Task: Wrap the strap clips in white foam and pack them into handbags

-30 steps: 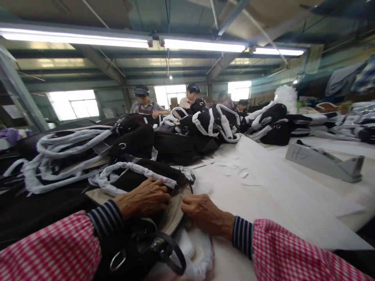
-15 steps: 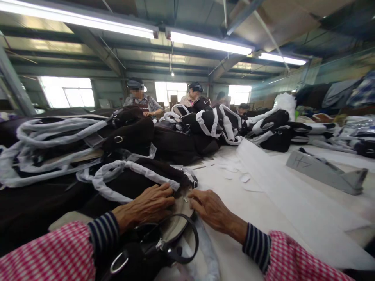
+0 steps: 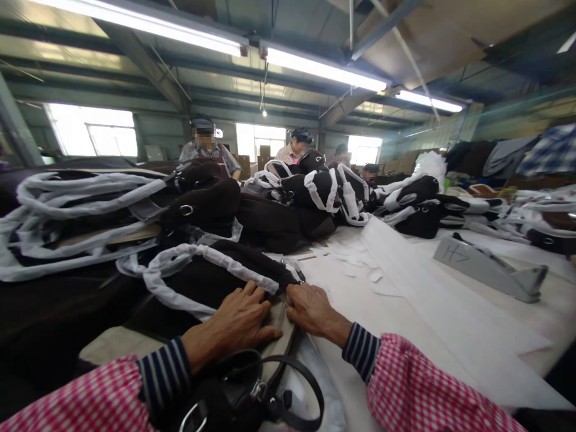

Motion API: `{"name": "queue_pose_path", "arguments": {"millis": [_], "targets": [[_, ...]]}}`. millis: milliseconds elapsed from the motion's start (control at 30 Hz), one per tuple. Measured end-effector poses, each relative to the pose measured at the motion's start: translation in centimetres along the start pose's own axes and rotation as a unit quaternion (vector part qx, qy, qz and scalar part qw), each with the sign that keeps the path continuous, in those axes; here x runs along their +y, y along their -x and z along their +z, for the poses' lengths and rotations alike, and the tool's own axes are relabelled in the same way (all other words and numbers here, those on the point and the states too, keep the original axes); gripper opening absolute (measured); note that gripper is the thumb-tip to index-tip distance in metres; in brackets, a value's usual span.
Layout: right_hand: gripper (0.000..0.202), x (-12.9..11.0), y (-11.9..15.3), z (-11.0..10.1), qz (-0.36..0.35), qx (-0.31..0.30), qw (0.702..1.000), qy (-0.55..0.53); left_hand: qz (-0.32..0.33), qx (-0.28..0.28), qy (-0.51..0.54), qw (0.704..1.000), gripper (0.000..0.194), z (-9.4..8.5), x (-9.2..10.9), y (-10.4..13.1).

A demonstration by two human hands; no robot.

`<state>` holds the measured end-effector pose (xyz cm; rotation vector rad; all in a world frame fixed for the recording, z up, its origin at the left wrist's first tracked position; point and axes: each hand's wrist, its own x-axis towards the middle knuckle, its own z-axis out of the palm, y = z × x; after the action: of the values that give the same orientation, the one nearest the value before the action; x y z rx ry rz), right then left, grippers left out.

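The dark bag (image 3: 202, 283) lies left of the bare worktop (image 3: 344, 294), beneath both hands. The left hand (image 3: 236, 321) rests on it, fingers spread and not clenched, probably to steady the fabric. The right hand (image 3: 310, 309) is placed opposite, fingers curled at the beige strip (image 3: 282, 343); whether they pinch it cannot be told. The handle (image 3: 236, 267) is wrapped in white, presumably against scuffing. The grey dispenser-like device (image 3: 488, 270) stands well apart, leaving working space.
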<state>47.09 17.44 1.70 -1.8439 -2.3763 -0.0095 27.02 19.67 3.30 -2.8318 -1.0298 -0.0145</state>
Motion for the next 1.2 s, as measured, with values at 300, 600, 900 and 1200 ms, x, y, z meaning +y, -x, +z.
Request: {"name": "queue_pose_path", "arguments": {"millis": [300, 600, 900, 1200], "targets": [[0.023, -0.9, 0.1, 0.2, -0.033, 0.008, 0.999, -0.006, 0.002, -0.019, 0.023, 1.0, 0.031, 0.5, -0.2, -0.8], [0.002, -1.0, 1.8, -0.4, -0.075, 0.034, 0.967, -0.242, 0.03, -0.001, 0.273, 0.962, 0.028, 1.3, -1.3, -1.5], [0.006, -0.7, 2.3, 2.3, -0.012, 0.122, 0.907, -0.403, 0.067, -0.068, 0.467, 0.879, 0.023, 0.0, -1.5, -2.0], [0.01, -0.4, 3.2, 2.0, -0.048, 0.133, 0.889, -0.436, 0.058, -0.043, 0.453, 0.888, 0.025, 1.2, -1.2, -2.1]]}}
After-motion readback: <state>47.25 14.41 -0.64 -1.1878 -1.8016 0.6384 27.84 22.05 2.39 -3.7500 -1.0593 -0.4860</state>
